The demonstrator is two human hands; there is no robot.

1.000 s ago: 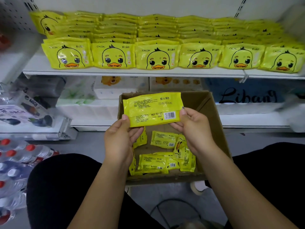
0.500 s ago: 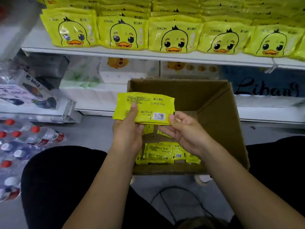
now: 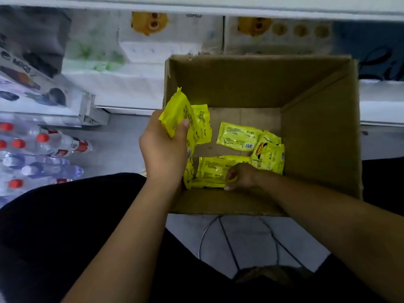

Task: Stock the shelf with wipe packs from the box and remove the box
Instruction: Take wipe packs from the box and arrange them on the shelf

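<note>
My left hand [image 3: 164,147] grips a flat yellow plastic wipe pack [image 3: 177,112] above the left wall of the open brown cardboard box [image 3: 317,138]. My right hand [image 3: 240,177] is inside, fingers curled round a second yellow pack [image 3: 213,169] lying against the near wall.

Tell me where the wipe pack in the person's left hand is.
Head view, left of centre: the wipe pack, gripped by the left hand, is at the cardboard box's left wall, above the loose packs inside.

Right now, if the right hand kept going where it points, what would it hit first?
The near wipe pack on the box floor; the right hand seems to be pinching its edge.
</note>
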